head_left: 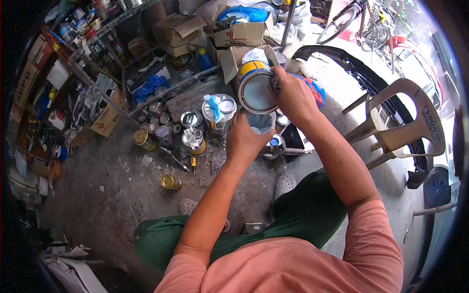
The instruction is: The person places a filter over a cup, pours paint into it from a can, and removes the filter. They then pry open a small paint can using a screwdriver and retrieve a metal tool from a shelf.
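My right hand [291,95] grips a paint can [254,69] with a yellow and blue label, tilted so its round mouth faces me. Pale liquid shows inside it. A dark, crumpled bit of something [275,84] sits by the fingers of that hand. Just below the can's rim, my left hand [243,139] is closed round a translucent cup [261,122]. Whether liquid is running between them I cannot tell. Beside the left hand stands a large lidded can [207,109] with a light blue cloth [213,105] on top.
Several small cans, such as a gold-lidded one [171,182], stand on the floor at left, near a yellow-handled screwdriver [194,165]. A spray gun [281,150] lies ahead. At right are a plastic chair [400,122] and a black bumper [359,73]. Cardboard boxes [244,35] stand behind.
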Motion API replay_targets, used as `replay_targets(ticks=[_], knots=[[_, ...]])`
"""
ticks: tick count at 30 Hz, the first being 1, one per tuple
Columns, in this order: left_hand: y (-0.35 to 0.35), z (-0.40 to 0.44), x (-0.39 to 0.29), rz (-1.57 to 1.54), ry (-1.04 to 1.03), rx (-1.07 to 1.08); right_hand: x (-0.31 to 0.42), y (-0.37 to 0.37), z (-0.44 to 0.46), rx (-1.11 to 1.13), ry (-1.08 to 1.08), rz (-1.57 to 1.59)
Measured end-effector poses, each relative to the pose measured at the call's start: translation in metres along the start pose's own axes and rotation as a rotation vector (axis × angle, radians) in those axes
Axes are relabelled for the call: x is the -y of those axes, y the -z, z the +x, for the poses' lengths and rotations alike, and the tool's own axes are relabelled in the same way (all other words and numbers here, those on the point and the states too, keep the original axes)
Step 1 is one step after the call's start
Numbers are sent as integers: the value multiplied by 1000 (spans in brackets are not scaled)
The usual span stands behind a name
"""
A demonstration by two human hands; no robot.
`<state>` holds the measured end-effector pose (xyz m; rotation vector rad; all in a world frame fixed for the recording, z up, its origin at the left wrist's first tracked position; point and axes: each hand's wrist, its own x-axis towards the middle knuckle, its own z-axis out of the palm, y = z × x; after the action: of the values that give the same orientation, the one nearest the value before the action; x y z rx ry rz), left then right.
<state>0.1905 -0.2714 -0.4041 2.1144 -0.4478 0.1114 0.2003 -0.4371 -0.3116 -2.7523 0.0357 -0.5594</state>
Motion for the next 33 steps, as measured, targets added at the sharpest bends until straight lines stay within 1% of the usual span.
replay_targets(ticks=[4, 7, 10, 13, 17, 19, 22, 25, 33], knots=[[2, 1, -3, -26, 8, 17, -4, -5, 0, -33, 27, -9], [4, 1, -5, -39, -12, 12, 0, 0, -1, -11, 16, -2], [6, 1, -6, -46, 21, 41, 8, 6, -4, -21, 44, 14], [3, 1, -2, -46, 12, 25, 12, 7, -6, -11, 36, -21], [5, 1, -2, -77, 17, 36, 15, 6, -8, -44, 70, -18], [6, 0, -4, -66, 36, 31, 16, 6, -8, -42, 70, -15], [6, 1, -5, -52, 43, 23, 17, 6, -8, -10, 17, -14], [5, 2, -3, -74, 28, 1, 18, 5, -10, -65, 89, -10], [2, 2, 0, -95, 14, -10, 19, 4, -11, -78, 103, -39]])
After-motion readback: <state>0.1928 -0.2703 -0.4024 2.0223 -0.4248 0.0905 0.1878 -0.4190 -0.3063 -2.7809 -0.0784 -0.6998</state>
